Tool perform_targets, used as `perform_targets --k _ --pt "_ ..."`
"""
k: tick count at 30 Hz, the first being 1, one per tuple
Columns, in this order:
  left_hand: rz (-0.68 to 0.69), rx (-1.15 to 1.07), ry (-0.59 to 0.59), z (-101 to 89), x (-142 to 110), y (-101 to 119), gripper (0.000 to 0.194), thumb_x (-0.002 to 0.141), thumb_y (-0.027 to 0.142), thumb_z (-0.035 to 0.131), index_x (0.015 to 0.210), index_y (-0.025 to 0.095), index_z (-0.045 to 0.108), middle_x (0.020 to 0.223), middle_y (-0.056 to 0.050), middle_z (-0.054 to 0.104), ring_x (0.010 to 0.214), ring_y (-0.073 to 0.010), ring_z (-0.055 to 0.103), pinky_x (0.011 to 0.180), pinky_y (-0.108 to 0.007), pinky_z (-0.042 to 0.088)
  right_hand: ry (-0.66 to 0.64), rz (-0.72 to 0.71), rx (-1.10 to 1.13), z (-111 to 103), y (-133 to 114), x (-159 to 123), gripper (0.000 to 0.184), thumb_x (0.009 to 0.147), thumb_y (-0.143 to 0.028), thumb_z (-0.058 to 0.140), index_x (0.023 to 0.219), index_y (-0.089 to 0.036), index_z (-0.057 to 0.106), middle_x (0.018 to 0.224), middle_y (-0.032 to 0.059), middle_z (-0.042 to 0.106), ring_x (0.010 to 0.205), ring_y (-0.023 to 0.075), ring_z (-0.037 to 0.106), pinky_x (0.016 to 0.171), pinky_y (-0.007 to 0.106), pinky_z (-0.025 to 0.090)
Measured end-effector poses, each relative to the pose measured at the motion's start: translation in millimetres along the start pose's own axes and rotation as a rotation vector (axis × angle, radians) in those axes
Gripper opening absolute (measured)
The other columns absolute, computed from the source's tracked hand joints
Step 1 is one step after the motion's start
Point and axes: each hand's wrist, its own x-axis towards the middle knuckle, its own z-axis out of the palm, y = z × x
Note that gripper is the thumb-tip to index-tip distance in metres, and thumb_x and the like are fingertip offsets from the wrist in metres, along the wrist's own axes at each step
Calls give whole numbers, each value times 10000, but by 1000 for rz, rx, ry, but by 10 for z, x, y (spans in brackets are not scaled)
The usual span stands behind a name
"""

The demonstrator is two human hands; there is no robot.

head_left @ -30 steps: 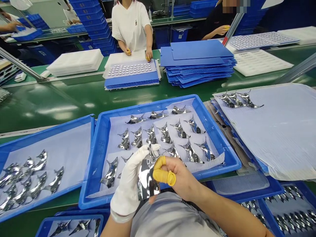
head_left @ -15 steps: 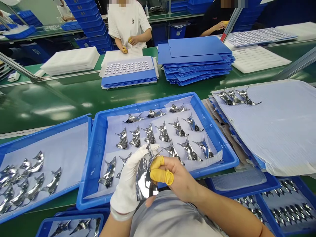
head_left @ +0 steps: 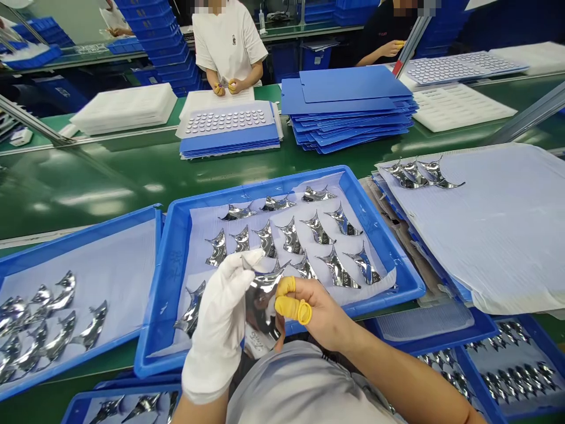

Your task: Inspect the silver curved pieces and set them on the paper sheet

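We hold one shiny metal piece [head_left: 260, 306] in both hands, over the near edge of the middle tray [head_left: 260, 187], which is the blue one straight in front of us on the green bench [head_left: 110, 171]. Our left hand [head_left: 216, 327], in a white glove, has its fingers closed around the left side and upper end of the piece, with the thumb across its front. Our right hand [head_left: 320, 312] wears yellow covers [head_left: 286, 297] on its thumb and forefinger; those fingers are nearly together, pinching the right edge. The piece is tilted, its pointed end up and its broad end down towards our lap. In the middle tray, more curved pieces [head_left: 291, 235] lie apart in rows on a white liner [head_left: 205, 221]. Left of the middle tray is a second blue tray [head_left: 88, 234], its pieces [head_left: 90, 327] bunched towards the near left. Right of the middle tray, a white sheet [head_left: 494, 235] tops a pile and carries three pieces [head_left: 415, 175] at its far left corner. Beyond the middle tray are stacked blue boards [head_left: 348, 94] and, farther left, white pads [head_left: 123, 109]; between and behind these stands a person [head_left: 229, 47] in a white shirt, both hands close together.
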Motion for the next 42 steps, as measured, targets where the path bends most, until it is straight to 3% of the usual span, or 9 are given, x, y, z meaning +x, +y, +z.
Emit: perform_targets --k 5,9,12,16,20,26,33,38,42 --pt "239 -21 -140 -129 -66 -38 269 777 200 777 1028 275 719 977 26 718 947 -137 654 888 -201 531 -6 -86 -121 -110 68 40 378 821 -506 714 731 -155 605 679 -9 592 635 100 564 648 239 494" --pt "279 -1 -193 -184 -103 -38 286 804 183 754 1063 294 710 1015 31 705 984 -142 630 898 -205 525 -39 -54 -142 -143 83 54 401 797 -532 727 730 -156 606 687 -2 593 664 122 587 664 258 508" --pt "239 35 -172 -220 -108 -46 279 824 197 733 1082 301 707 1046 27 702 987 -154 630 903 -223 524 -48 -152 -249 -144 32 35 381 855 -511 676 740 -151 620 692 2 583 675 117 569 661 245 490" --pt "145 44 -127 -287 -116 -94 272 859 218 690 1116 303 706 1078 6 712 953 -176 653 841 -251 556 -17 -467 -668 -133 -85 -27 292 969 -384 560 838 -152 678 733 19 600 662 103 515 631 227 429" --pt "121 1 -112 -310 -116 -129 288 859 225 687 1136 304 709 1072 0 716 928 -174 657 848 -258 553 -16 -618 -901 -114 -144 -69 243 1003 -314 506 953 -160 687 768 41 623 683 117 519 635 233 424" --pt "80 -17 -106 -286 -88 -111 289 840 237 708 1123 295 728 1076 -15 728 958 -190 664 866 -263 550 9 -560 -890 -60 -111 -91 179 999 -232 501 980 -169 669 786 34 617 690 114 523 646 225 435" --pt "139 24 -131 -329 -113 -100 289 853 208 695 1119 315 729 1088 2 722 1001 -175 650 903 -251 533 45 -585 -916 -37 -63 -62 248 1019 -284 453 944 -166 657 779 42 607 688 123 527 639 238 452" --pt "48 38 -106 -308 -113 -108 437 854 260 695 1285 312 645 1118 -29 719 852 -171 663 726 -247 562 136 -684 -968 35 8 -56 180 999 -223 494 977 -178 666 782 49 628 694 131 564 635 239 481" --pt "80 195 -93 -319 -61 -183 230 848 294 700 1073 264 738 994 -25 729 811 -182 642 737 -285 536 165 -745 -1117 34 30 -68 190 999 -223 495 1081 -187 663 826 66 668 728 149 600 674 269 509"
